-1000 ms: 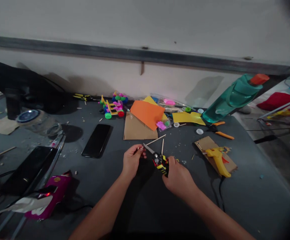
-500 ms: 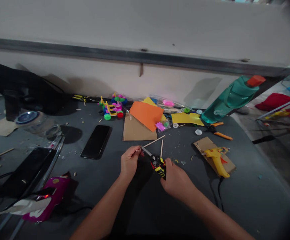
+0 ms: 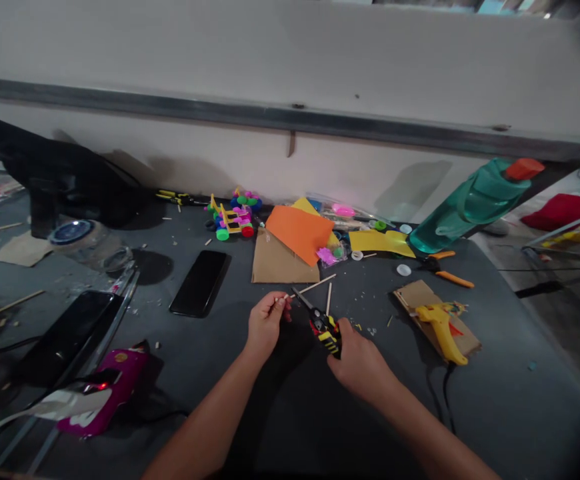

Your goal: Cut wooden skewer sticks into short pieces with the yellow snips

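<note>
My right hand [image 3: 357,357] is wrapped round the yellow and black handles of a plier-like tool [image 3: 324,330], whose narrow dark jaws point up and left. Between the fingertips of my left hand [image 3: 266,325] is a small thin wooden stick [image 3: 286,297], close to the tool's tip. Whether the jaws touch it, I cannot tell. Just beyond lie two loose sticks, one slanted [image 3: 320,283] and one nearly upright in view [image 3: 329,299]. A piece of cardboard [image 3: 280,265] with orange paper [image 3: 300,232] on it lies behind my hands.
A black phone [image 3: 200,283] and a clear jar [image 3: 90,245] are to the left, near a magenta power strip [image 3: 120,387]. Right: a yellow glue gun [image 3: 440,327] on cardboard, orange-handled pliers [image 3: 450,270], a green bottle [image 3: 465,207]. A colourful toy car [image 3: 233,220] stands behind.
The view has shifted, so the table's things appear slightly further right. My left hand still pinches the stick, and the tool's tip now appears slightly to the right of my left fingertips.
</note>
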A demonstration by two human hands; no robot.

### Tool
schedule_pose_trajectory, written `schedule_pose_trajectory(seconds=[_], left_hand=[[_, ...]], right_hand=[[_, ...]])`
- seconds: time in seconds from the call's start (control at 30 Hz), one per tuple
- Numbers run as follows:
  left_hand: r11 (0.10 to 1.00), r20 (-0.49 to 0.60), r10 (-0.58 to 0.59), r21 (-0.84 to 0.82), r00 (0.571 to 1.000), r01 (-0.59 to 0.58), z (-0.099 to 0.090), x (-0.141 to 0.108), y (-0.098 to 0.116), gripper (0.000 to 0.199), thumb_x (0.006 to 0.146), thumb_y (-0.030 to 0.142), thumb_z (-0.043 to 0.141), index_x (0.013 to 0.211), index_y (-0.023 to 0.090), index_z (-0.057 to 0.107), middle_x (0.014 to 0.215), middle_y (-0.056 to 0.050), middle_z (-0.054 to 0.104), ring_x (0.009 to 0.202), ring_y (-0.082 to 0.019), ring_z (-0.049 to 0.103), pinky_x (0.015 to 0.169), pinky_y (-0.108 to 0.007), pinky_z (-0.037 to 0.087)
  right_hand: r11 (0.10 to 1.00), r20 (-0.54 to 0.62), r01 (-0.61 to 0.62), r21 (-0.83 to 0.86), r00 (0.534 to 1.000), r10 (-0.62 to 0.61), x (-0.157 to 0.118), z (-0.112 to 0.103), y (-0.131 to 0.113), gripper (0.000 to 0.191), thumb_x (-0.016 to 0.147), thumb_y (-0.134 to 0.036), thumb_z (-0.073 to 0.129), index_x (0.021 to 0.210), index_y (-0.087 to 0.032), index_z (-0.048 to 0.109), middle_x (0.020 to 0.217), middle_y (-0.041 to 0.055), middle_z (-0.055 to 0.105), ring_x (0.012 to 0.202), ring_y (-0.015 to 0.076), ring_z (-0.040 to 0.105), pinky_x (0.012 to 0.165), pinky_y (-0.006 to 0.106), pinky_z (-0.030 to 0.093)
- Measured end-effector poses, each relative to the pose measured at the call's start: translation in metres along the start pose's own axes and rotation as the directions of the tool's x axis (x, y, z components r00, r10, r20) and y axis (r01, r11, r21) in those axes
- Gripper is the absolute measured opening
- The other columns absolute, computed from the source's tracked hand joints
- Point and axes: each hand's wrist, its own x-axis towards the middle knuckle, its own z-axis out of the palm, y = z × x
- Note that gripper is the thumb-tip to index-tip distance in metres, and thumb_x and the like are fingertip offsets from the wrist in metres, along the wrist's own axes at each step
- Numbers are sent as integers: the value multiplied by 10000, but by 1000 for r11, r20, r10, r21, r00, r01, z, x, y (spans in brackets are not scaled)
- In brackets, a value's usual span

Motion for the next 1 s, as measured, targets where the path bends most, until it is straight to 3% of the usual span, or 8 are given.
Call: schedule_pose_trajectory(seconds=[0.2, 0.6, 0.8, 1.0], left_hand=[[998, 42, 36, 45, 998, -37, -3, 0, -3, 207, 833, 322, 492, 721, 165, 568, 595, 29, 528, 518, -100, 499, 527, -211, 399], [962, 29, 123, 243, 992, -126, -8, 1, 3, 193, 818, 273, 492, 684, 169, 583, 584, 14, 545, 559, -121, 515, 572, -224, 401], [966, 33, 127, 221, 991, -131, -6, 0, 5, 183, 815, 261, 490, 693, 162, 585, 594, 19, 548, 528, -106, 515, 549, -214, 408], [987, 43, 67, 144, 997, -73, -5, 2, -1, 179, 830, 291, 477, 785, 157, 586, 652, 14, 542, 512, -98, 516, 520, -215, 417]], right_hand=[[999, 19, 27, -22, 999, -27, -3, -1, -3, 241, 692, -199, 508, 903, -182, 391, 778, 49, 588, 708, 202, 589, 588, 267, 301], [993, 71, 41, -108, 997, -33, -8, -9, -9, 237, 725, -208, 509, 930, -171, 397, 848, 99, 601, 725, 224, 608, 589, 275, 328], [993, 66, 46, -112, 997, -39, -5, -11, -4, 203, 735, -190, 503, 909, -181, 397, 800, 75, 614, 703, 218, 614, 569, 270, 298], [998, 77, -57, 10, 995, 56, -3, -6, 0, 248, 727, -204, 518, 941, -174, 398, 795, 64, 620, 736, 217, 614, 592, 263, 297]])
